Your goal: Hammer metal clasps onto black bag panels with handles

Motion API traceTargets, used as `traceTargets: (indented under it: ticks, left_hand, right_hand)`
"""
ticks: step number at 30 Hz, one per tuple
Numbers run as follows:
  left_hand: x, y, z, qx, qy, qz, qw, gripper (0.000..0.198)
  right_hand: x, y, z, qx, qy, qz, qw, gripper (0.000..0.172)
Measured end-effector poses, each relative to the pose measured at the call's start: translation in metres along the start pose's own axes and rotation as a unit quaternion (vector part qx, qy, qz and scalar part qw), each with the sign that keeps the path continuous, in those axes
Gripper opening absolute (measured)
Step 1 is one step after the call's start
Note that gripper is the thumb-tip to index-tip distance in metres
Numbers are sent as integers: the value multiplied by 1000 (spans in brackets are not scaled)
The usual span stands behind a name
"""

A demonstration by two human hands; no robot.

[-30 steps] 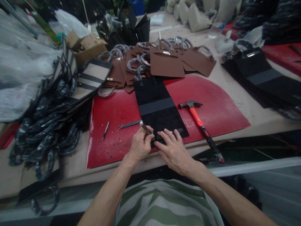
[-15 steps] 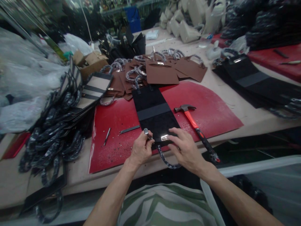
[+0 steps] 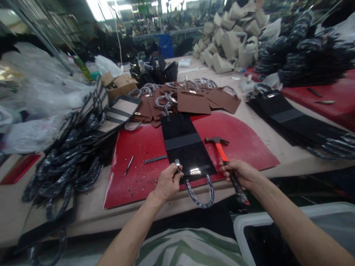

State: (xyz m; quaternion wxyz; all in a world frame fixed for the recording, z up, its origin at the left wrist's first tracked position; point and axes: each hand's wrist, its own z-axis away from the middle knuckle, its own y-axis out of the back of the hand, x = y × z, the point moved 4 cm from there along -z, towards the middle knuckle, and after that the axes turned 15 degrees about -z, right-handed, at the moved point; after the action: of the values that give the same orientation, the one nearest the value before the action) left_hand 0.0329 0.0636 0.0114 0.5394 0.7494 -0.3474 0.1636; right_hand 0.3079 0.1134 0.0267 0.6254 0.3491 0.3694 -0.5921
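My left hand [image 3: 169,181] is closed around a small metal punch [image 3: 177,163], held upright at the near left corner of a black bag panel [image 3: 184,142]. A shiny metal clasp plate [image 3: 195,171] sits near the panel's front edge, and a plastic-wrapped handle [image 3: 200,205] loops toward me from that edge. To the right, my right hand [image 3: 240,173] has its fingers around the grip of a claw hammer [image 3: 221,150] with an orange-and-black handle. The hammer's head lies over the red board [image 3: 244,136].
A thin metal strip [image 3: 154,159] and a pen-like tool [image 3: 129,165] lie on the board's left. Brown bag panels [image 3: 194,101] are heaped behind it. Black wrapped pieces [image 3: 74,155] pile up at left; more black panels [image 3: 288,114] lie at right.
My right hand has left the clasp plate and moved right onto the hammer's handle. My left hand still holds the punch at the panel's corner. The view has tilted up slightly.
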Motion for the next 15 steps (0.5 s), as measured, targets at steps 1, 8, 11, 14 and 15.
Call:
traceTargets:
  ticks: [1, 8, 11, 14, 15]
  left_hand:
    - [0, 0, -1, 0, -2, 1, 1000, 16]
    - [-1, 0, -3, -17, 10, 8, 1000, 12]
    - [-3, -2, -1, -17, 14, 12, 1000, 11]
    - [-5, -5, -1, -18, 14, 11, 1000, 11]
    - [-5, -5, -1, -16, 12, 12, 1000, 10]
  right_hand:
    - [-6, -7, 2, -26, -18, -41, 999, 11]
    - [-76, -33, 79, 10, 234, 30, 972, 39]
    - [-90, -44, 115, 16, 414, 260, 872, 34]
    - [-86, -52, 126, -55, 419, 434, 795, 30]
    - [-89, -51, 129, -66, 409, 458, 786, 30]
